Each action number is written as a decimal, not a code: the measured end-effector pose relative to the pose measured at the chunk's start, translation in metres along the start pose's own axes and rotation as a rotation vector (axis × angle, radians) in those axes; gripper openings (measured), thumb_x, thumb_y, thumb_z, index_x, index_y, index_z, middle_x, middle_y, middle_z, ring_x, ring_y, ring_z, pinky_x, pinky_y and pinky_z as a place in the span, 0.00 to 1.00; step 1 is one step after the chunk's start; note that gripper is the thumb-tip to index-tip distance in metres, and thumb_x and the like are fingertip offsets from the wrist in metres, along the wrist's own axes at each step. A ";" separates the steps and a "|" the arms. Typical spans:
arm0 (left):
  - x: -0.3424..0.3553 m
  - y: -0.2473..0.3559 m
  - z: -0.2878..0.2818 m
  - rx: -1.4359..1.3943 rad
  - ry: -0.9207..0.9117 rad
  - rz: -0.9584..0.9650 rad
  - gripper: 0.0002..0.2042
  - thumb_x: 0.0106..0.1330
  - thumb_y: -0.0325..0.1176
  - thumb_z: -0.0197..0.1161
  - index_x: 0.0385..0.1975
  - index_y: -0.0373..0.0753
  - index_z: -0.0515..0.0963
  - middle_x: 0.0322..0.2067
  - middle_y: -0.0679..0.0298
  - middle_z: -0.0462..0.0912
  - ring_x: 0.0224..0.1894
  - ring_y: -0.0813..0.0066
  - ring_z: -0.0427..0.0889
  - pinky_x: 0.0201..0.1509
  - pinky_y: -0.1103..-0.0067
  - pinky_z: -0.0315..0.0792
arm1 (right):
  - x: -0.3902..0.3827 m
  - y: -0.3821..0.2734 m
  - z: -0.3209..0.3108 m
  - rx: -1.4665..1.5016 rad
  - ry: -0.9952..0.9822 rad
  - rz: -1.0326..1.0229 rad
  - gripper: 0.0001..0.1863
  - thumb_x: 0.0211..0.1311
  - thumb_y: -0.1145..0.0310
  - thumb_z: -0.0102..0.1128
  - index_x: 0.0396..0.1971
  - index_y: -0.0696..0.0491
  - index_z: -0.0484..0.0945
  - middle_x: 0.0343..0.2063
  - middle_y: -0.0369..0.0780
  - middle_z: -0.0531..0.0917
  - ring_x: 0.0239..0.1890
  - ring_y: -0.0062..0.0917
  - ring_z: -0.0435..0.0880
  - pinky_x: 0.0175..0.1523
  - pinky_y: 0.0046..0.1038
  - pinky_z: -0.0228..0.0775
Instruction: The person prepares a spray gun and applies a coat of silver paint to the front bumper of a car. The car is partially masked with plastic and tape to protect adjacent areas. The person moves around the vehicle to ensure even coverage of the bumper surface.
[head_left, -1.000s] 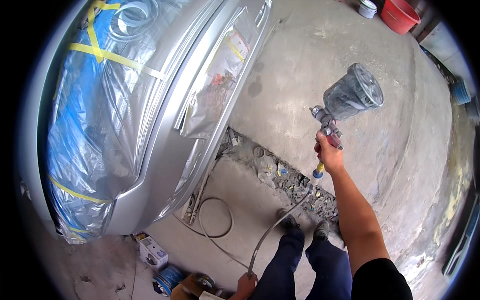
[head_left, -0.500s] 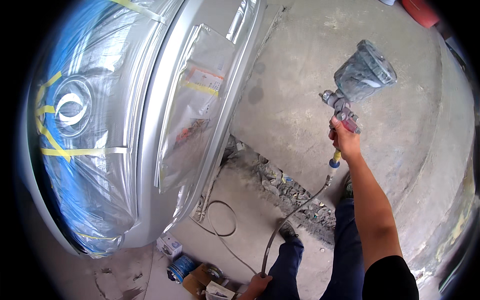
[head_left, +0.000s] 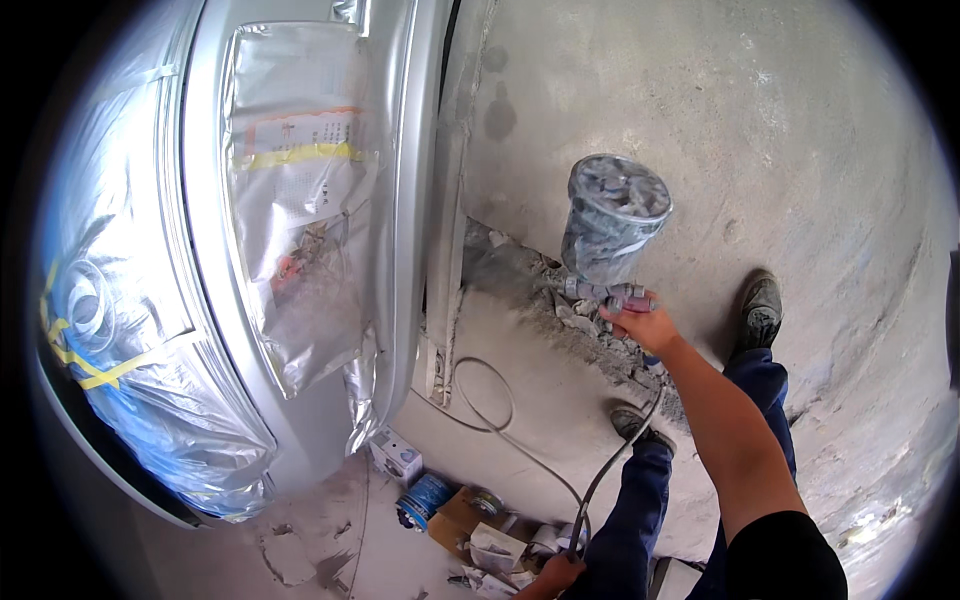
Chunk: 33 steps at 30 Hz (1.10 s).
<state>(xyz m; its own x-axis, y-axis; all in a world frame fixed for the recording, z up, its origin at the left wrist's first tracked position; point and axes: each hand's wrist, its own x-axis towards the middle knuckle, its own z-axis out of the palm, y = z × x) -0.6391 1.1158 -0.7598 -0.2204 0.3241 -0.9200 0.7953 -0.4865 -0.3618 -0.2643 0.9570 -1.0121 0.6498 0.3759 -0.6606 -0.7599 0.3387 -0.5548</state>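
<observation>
My right hand [head_left: 640, 325] is wrapped round the grip of a spray gun [head_left: 600, 292], held out in front with its nozzle toward the car bumper. On top of the gun stands a cloudy, paint-stained cup [head_left: 612, 225]. Low in the view, my left hand [head_left: 562, 575] is closed round the dark air hose [head_left: 610, 470], which runs up to the gun. Left of the gun is the silver bumper [head_left: 405, 200], its middle masked with clear film and paper [head_left: 300, 190] held by yellow tape. The car's upper part is covered in shiny plastic sheeting [head_left: 140, 250].
A rubble-filled trench [head_left: 580, 345] crosses the concrete floor near my shoes [head_left: 760, 305]. A hose loop [head_left: 485, 395] lies beside the bumper. At the bottom sit a white box [head_left: 397, 457], a blue can [head_left: 427, 497] and an open cardboard box [head_left: 455, 525] with bits and papers.
The spray gun has come lower and left, nearer the bumper, and its cup stands more upright. My view has shifted, and my feet have changed position. The left hand keeps the hose.
</observation>
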 end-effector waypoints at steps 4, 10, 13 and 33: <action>-0.007 -0.030 -0.003 -0.135 -0.043 -0.061 0.14 0.55 0.41 0.60 0.26 0.33 0.77 0.22 0.59 0.77 0.29 0.72 0.76 0.34 0.74 0.67 | -0.021 0.061 0.031 -0.135 -0.229 0.232 0.19 0.46 0.63 0.72 0.35 0.58 0.79 0.23 0.33 0.80 0.19 0.16 0.75 0.25 0.20 0.71; -0.007 -0.008 -0.015 -0.068 0.047 -0.054 0.14 0.56 0.41 0.62 0.24 0.34 0.77 0.20 0.62 0.77 0.24 0.75 0.74 0.29 0.75 0.68 | 0.037 -0.023 -0.019 -0.077 0.095 0.015 0.14 0.51 0.58 0.68 0.24 0.53 0.77 0.15 0.32 0.76 0.14 0.14 0.71 0.18 0.18 0.61; -0.007 0.002 -0.011 -0.093 0.142 0.062 0.15 0.57 0.43 0.61 0.24 0.34 0.77 0.20 0.62 0.77 0.24 0.74 0.75 0.30 0.76 0.68 | 0.044 -0.141 -0.047 0.201 0.399 -0.283 0.15 0.54 0.54 0.64 0.24 0.51 0.75 0.15 0.32 0.75 0.13 0.13 0.69 0.16 0.18 0.58; -0.128 0.127 -0.086 -0.173 0.250 0.180 0.20 0.57 0.49 0.55 0.21 0.35 0.79 0.20 0.57 0.80 0.27 0.63 0.81 0.33 0.70 0.72 | -0.199 -0.343 0.023 -0.283 -0.355 -0.165 0.16 0.52 0.74 0.66 0.41 0.59 0.76 0.35 0.36 0.82 0.39 0.19 0.79 0.46 0.24 0.70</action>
<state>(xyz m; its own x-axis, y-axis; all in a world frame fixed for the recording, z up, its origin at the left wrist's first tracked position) -0.4618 1.0822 -0.6747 0.0605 0.4444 -0.8938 0.8974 -0.4162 -0.1462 -0.1332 0.7863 -0.6785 0.6894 0.6250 -0.3662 -0.5887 0.1888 -0.7860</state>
